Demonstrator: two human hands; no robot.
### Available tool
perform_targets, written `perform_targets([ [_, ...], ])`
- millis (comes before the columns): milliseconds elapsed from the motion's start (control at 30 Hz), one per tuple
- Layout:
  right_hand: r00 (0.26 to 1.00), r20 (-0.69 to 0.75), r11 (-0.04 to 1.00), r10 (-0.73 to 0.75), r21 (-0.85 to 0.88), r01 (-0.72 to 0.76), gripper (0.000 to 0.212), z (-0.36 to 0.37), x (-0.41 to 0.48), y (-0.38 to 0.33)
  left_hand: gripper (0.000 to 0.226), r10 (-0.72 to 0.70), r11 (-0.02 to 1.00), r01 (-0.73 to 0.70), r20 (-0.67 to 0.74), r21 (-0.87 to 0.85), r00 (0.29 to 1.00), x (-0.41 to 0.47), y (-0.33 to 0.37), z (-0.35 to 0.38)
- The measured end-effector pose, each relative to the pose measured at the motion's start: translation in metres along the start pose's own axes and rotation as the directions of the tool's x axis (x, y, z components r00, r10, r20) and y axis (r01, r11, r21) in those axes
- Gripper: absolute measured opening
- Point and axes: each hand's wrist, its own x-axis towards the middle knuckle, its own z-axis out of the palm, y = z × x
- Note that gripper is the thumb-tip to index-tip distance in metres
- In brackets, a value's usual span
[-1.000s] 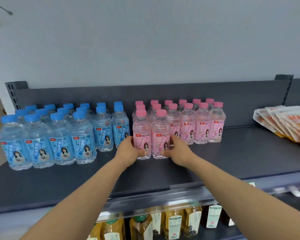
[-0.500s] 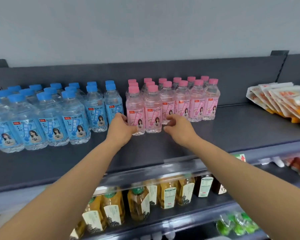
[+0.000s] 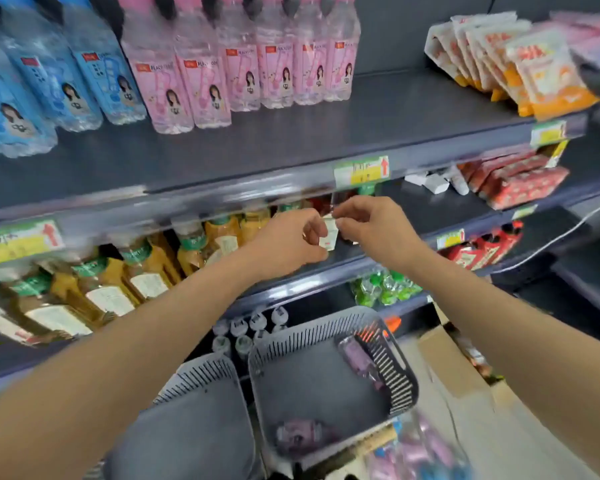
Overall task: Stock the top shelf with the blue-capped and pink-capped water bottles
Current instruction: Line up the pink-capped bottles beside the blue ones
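Blue-labelled water bottles stand at the left of the dark top shelf, with pink-labelled bottles in rows beside them; their caps are cut off by the frame's top. My left hand and right hand hang close together in front of the second shelf, fingers loosely curled, holding nothing. Below them a grey basket holds two pink bottles lying down. More blurred bottles lie at the bottom right.
A second grey basket sits left of the first. Amber tea bottles fill the second shelf. Orange-and-white snack bags lean at the top right, red packs lie below them, and a cardboard box stands on the floor.
Both hands let go of the front pink bottles and dropped from the top shelf to the second shelf's level. The view tilted down, showing the baskets.
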Motion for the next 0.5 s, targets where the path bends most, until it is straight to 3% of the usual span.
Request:
perform_targets([
  [133, 0.959, 0.147, 0.966, 0.243, -0.129, -0.226, 0.018, 0.017, -0.019, 0.08, 0.028, -0.137, 0.99, 0.137, 0.26, 0.02, 0.956, 0.01, -0.036, 0.071],
  [300, 0.84, 0.273, 0.878, 0.469, -0.249, -0.409, 0.02, 0.054, -0.042, 0.175, 0.031, -0.303, 0.953, 0.262, 0.427, 0.153, 0.852, 0.009, -0.097, 0.155],
  [433, 0.73, 0.357, 0.807, 0.583, -0.362, -0.467, 0.024, 0.091, -0.058, 0.237, 0.037, -0.404, 0.915, 0.333, 0.538, 0.228, 0.74, 0.001, -0.147, 0.215],
  [500, 0.682, 0.373, 0.774, 0.629, -0.382, -0.505, 0.026, 0.109, -0.064, 0.267, 0.027, -0.449, 0.894, 0.348, 0.569, 0.283, 0.689, -0.004, -0.171, 0.244],
])
